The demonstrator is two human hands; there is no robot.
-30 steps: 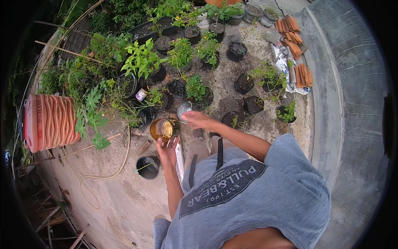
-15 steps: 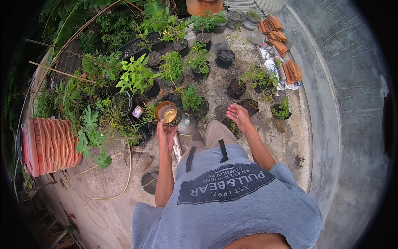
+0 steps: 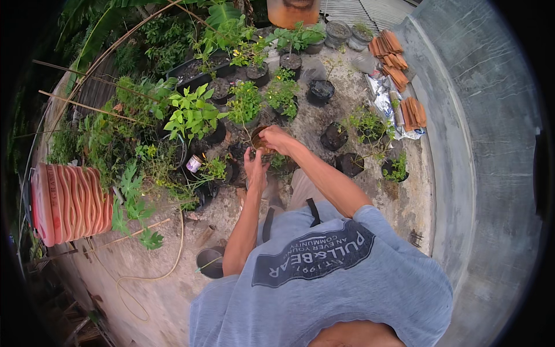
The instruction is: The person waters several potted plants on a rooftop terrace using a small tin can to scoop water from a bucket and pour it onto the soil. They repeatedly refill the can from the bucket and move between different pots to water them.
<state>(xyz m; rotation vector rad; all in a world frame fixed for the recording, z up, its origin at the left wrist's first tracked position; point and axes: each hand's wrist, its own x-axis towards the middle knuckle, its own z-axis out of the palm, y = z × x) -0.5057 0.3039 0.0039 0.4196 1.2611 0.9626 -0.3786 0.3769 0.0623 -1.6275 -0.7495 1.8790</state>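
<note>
My left hand [image 3: 255, 168] is closed around a brownish-gold bowl-like container [image 3: 258, 135], holding it tilted above the pots in front of me. Across from it, my right hand [image 3: 276, 140] reaches in from the right, its fingers curled together at the container's mouth. What those fingers hold, if anything, is hidden. Beneath the hands, a potted leafy plant [image 3: 281, 162] is partly covered by my right forearm. Just beyond the container stands a bushy green plant [image 3: 245, 103] in a pot.
Several black pots stand to the right, one with soil [image 3: 334, 136]. Stacked terracotta tiles [image 3: 413, 113] lie beside a concrete wall [image 3: 491, 115]. At left are a pinkish wavy-sided container [image 3: 75, 203], a hose [image 3: 180, 243] and a dark bucket [image 3: 210, 262].
My right hand has swung left and forward to the container. My left hand has moved slightly right and forward, and the container is now more tilted and partly covered by my right hand.
</note>
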